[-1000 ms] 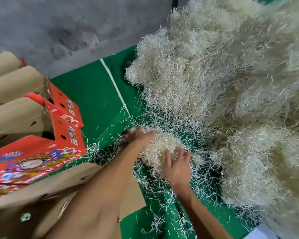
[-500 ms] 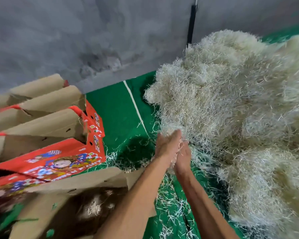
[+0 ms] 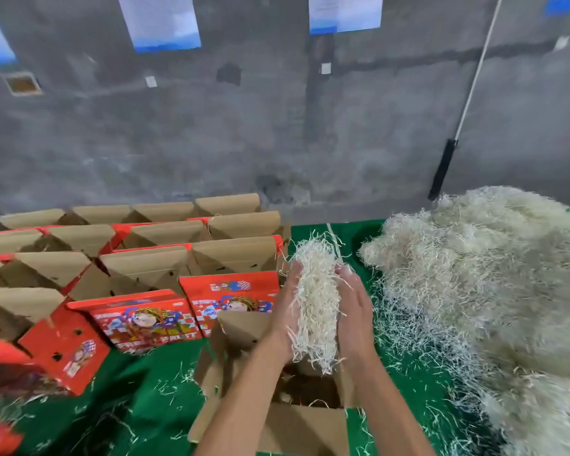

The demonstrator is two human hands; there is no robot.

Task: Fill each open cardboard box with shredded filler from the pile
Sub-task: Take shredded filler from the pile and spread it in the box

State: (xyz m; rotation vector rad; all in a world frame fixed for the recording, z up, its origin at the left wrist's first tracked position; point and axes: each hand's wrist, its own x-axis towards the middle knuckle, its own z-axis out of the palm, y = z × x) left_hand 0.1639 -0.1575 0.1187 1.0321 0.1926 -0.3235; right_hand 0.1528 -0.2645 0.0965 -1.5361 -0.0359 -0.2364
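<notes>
Held: filler wad (image 3: 315, 301) pressed between my left hand (image 3: 287, 307) and right hand (image 3: 354, 307), above box (image 3: 310, 422); next, lower and release.

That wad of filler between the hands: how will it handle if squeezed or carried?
Likely light and springy: the wad bulges loosely between both hands, left and right. Probably sheds: strands hang below the palms and litter the green floor. It likely needs a two-sided press; flat palms hold it over the open box.
</notes>
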